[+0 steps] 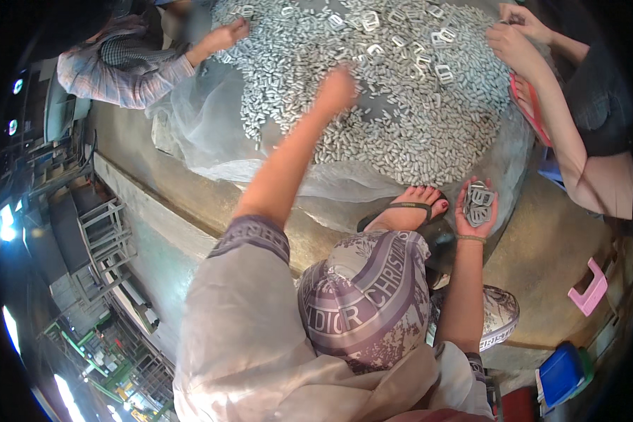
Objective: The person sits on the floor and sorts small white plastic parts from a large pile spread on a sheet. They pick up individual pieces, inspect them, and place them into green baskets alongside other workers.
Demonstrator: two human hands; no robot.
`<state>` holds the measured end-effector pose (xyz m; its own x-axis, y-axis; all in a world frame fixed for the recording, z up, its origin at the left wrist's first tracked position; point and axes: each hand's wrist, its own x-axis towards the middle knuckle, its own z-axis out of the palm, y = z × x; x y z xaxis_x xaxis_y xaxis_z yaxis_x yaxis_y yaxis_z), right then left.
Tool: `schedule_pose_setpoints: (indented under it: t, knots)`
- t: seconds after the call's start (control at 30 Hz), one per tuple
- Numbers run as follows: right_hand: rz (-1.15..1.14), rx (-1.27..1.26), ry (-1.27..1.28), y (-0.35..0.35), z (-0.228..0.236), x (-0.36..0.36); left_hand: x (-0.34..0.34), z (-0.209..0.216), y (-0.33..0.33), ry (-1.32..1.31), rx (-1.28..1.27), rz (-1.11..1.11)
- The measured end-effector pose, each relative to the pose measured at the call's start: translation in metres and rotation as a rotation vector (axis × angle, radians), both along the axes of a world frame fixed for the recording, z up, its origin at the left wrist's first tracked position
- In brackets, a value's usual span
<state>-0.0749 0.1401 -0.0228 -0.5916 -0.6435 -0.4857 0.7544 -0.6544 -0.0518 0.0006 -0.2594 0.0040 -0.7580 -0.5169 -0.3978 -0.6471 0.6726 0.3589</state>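
A wide heap of small silver-grey metal pellets (429,144) is spread over a translucent plastic sheet (218,133). My left hand (337,90) reaches over the middle of the heap, blurred by motion, so its fingers and anything in them cannot be made out. Resting palm up by the heap's near right edge, my right hand (491,224) holds a stack of flat grey metal buckles (479,204) with slotted openings. Loose buckles of the same sort, among them a pale one (444,73), lie scattered on top of the pellets toward the far side.
A co-worker's hand (231,34) touches the heap at the far left. Another person's two hands (510,39) meet at its right edge. My sandalled foot (413,205) stands at the near edge. A pink plastic stool (589,290) and a blue one (561,373) are at right.
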Motion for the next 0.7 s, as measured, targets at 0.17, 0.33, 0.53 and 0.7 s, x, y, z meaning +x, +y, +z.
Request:
schedule_pose_setpoints:
  t: [0.17,0.33,0.53,0.7]
  knots:
    - [0.100,0.102,-0.020,-0.035,0.009,0.002,0.027,-0.008,0.164,0.657,0.037,-0.656]
    - [0.189,0.009,0.067,-0.027,0.025,-0.007,0.065,-0.041,0.075,0.401,-0.265,-0.274]
    - [0.061,0.089,0.014,-0.006,0.021,-0.008,0.054,-0.025,0.021,0.290,-0.717,0.133]
    - [0.076,0.135,-0.026,-0.006,0.022,-0.002,-0.017,-0.013,0.173,0.592,-0.021,-0.596]
